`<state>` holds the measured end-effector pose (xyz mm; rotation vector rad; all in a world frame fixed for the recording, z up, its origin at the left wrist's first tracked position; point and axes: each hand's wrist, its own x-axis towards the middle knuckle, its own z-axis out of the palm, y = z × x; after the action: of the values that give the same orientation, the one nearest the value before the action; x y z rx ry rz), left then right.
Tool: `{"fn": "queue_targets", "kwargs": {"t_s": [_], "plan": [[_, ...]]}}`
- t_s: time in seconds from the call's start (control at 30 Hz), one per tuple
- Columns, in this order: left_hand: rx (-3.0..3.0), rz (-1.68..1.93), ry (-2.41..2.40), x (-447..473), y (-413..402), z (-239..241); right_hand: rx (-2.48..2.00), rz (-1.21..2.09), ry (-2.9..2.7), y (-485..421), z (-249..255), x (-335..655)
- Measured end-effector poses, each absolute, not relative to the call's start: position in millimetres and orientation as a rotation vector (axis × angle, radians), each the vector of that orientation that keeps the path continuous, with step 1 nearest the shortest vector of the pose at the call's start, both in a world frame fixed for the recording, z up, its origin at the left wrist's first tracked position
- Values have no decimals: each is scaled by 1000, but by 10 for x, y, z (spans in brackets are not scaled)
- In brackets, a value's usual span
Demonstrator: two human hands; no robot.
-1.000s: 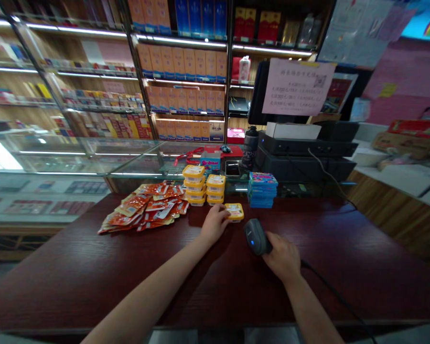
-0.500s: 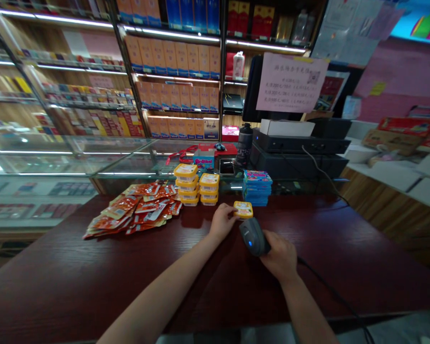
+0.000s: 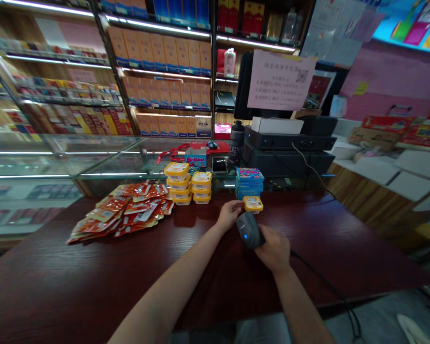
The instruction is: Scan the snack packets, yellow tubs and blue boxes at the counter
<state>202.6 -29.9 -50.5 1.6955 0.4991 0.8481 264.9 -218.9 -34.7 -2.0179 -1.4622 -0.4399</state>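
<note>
My right hand (image 3: pixel 275 249) is wrapped round the handle of a dark grey barcode scanner (image 3: pixel 249 230), which has a blue light on it. Just beyond the scanner's head, a small yellow tub (image 3: pixel 252 204) with a printed lid rests on the counter. The fingers of my left hand (image 3: pixel 230 215) grip this tub at its left side; their tips are partly hidden. Behind the tub stands a stack of blue packs (image 3: pixel 249 183). Further left are two stacks of similar yellow tubs (image 3: pixel 179 182), beside a spread pile of orange-red packets (image 3: pixel 123 208).
The dark wooden counter (image 3: pixel 186 248) meets a glass display case (image 3: pixel 129 157). On the glass are a phone (image 3: pixel 220 165), a black bottle (image 3: pixel 236 143) and a blue box (image 3: pixel 196 156). A monitor (image 3: pixel 243 86) stands behind. The scanner's cable (image 3: pixel 318 274) trails off the counter's front edge.
My left hand and the yellow tub have shifted right, so the tub now sits in front of the blue stack. The scanner stays close to it. The camera has turned slightly right.
</note>
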Motion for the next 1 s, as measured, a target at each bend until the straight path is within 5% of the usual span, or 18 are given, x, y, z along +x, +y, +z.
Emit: {"fn": "queue_targets", "kwargs": {"t_s": [0.43,0.6,0.83,1.0], "plan": [[2849,1368,1074,900,-9,316,-2075,-435,-1503,-2214,-346,2607],[3164,1185,1253,703,266,513,-2076,-461,-1499,-2205,-373,2604],[3280,1136,936,615,230,621,-2068,-434,-1508,-2212,-381,2599],[2985,1101,1154,354,-61,368,-2089,-399,-1518,-2211,-385,2593]]}}
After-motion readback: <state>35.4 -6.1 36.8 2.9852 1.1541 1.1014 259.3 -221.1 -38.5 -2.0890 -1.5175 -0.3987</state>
